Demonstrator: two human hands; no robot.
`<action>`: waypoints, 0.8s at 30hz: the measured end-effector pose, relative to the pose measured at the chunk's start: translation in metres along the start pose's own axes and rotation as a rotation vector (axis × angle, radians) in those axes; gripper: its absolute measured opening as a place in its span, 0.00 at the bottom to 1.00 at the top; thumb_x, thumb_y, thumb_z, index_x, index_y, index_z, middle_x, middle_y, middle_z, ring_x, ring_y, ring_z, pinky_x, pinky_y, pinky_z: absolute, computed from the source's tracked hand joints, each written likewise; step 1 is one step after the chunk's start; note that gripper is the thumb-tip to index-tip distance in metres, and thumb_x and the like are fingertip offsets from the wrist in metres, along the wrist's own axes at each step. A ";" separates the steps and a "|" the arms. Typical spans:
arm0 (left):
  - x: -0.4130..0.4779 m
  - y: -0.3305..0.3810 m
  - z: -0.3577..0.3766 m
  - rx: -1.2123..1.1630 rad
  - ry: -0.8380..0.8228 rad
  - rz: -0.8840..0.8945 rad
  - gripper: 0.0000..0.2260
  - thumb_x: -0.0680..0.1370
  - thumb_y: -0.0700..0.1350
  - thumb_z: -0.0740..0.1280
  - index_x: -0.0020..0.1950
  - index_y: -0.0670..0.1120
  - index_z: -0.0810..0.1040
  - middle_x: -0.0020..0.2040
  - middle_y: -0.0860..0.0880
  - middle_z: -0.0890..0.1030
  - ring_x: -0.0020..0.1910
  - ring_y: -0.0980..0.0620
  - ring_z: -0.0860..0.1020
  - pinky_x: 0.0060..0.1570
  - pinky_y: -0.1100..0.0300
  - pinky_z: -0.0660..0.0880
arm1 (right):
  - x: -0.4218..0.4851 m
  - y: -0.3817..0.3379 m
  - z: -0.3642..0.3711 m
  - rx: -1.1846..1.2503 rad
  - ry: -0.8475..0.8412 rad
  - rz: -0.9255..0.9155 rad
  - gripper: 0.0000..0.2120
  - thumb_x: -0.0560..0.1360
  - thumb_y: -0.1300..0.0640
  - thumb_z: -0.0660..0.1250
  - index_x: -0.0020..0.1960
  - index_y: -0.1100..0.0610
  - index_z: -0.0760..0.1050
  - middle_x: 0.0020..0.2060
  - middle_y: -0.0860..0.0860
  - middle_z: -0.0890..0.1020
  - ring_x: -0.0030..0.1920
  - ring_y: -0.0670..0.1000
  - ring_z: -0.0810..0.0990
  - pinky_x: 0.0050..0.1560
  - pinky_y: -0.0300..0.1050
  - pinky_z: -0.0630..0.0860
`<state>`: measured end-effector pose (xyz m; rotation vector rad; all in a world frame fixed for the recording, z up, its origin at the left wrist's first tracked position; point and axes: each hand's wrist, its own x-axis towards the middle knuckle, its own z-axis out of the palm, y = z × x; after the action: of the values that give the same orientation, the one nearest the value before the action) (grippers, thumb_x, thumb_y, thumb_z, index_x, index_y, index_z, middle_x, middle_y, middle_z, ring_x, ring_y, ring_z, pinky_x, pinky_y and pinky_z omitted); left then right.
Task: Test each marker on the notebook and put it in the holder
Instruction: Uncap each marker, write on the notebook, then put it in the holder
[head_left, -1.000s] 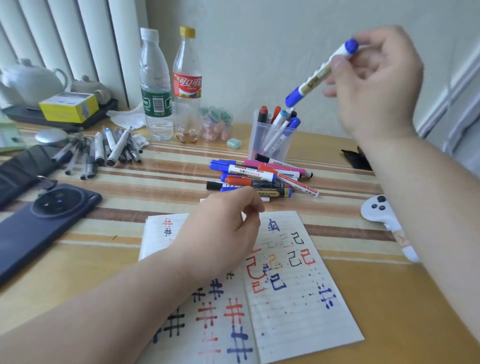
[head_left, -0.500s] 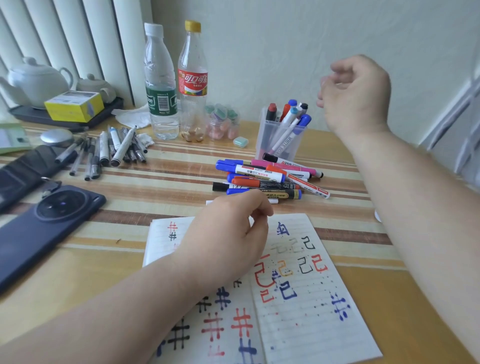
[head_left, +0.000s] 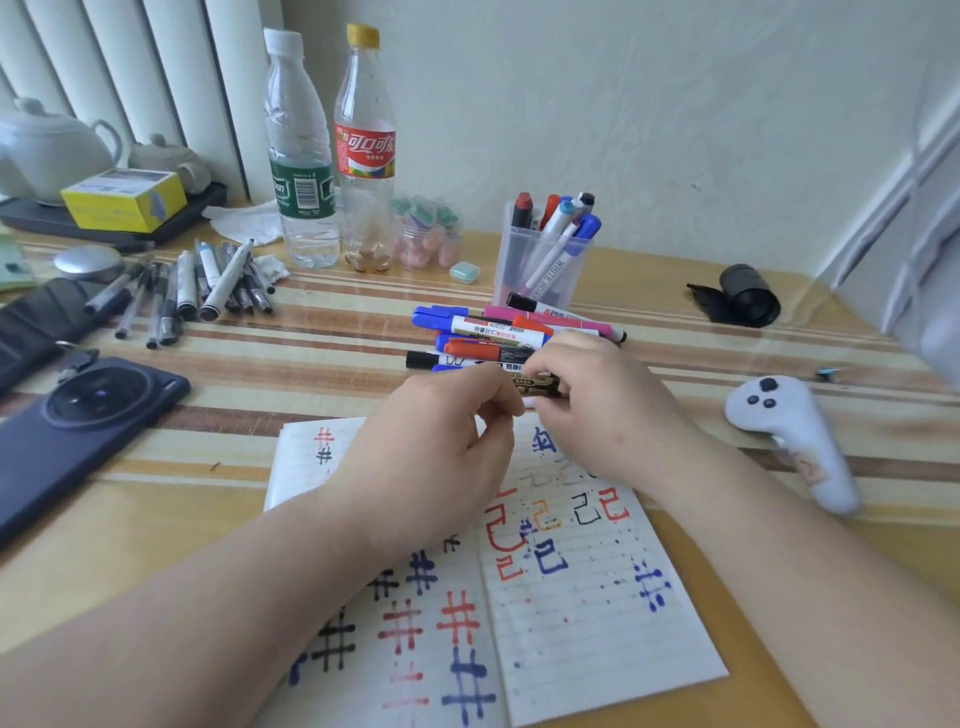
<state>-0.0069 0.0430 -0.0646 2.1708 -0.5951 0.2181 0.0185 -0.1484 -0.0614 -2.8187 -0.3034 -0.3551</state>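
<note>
An open lined notebook (head_left: 571, 597) covered in coloured test marks lies at the table's front. Just beyond it is a pile of markers (head_left: 488, 327) in blue, orange, pink and black. A clear holder (head_left: 540, 270) behind the pile has several markers standing in it. My right hand (head_left: 602, 410) grips a marker with a black-and-gold label (head_left: 540, 387) at the near edge of the pile. My left hand (head_left: 431, 447) rests over the notebook's top edge, and its thumb and forefinger pinch the left end of that same marker.
A dark phone (head_left: 78, 415) lies at the left and a row of grey pens (head_left: 208, 286) behind it. Two plastic bottles (head_left: 322, 156) stand at the back. A white controller (head_left: 789, 431) and a black roll (head_left: 743, 296) are on the right.
My right hand dropped the blue-capped marker into the holder, then came down to the pile and took the black-and-gold marker. My left hand's fingers moved onto its end.
</note>
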 end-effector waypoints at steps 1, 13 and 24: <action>0.000 0.000 0.000 -0.002 0.002 -0.004 0.08 0.78 0.41 0.66 0.49 0.53 0.80 0.39 0.59 0.82 0.33 0.53 0.79 0.36 0.55 0.77 | 0.001 0.000 0.001 -0.033 -0.006 0.002 0.11 0.77 0.58 0.68 0.58 0.47 0.79 0.54 0.42 0.78 0.54 0.48 0.75 0.50 0.50 0.77; 0.002 -0.004 -0.001 0.051 0.032 0.003 0.07 0.78 0.41 0.67 0.48 0.54 0.81 0.40 0.60 0.79 0.42 0.58 0.77 0.40 0.64 0.74 | 0.003 0.007 -0.011 -0.119 -0.090 0.119 0.06 0.77 0.50 0.68 0.54 0.43 0.78 0.49 0.41 0.79 0.49 0.47 0.76 0.47 0.48 0.78; 0.003 -0.006 0.000 0.072 0.174 0.090 0.07 0.80 0.49 0.69 0.57 0.52 0.79 0.52 0.58 0.75 0.53 0.57 0.75 0.54 0.57 0.75 | -0.010 0.025 -0.047 1.016 0.219 0.263 0.07 0.77 0.53 0.71 0.41 0.53 0.81 0.28 0.51 0.72 0.29 0.51 0.69 0.31 0.47 0.69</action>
<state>-0.0007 0.0450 -0.0679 2.1683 -0.5936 0.4781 0.0051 -0.1877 -0.0262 -1.7733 -0.0297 -0.3198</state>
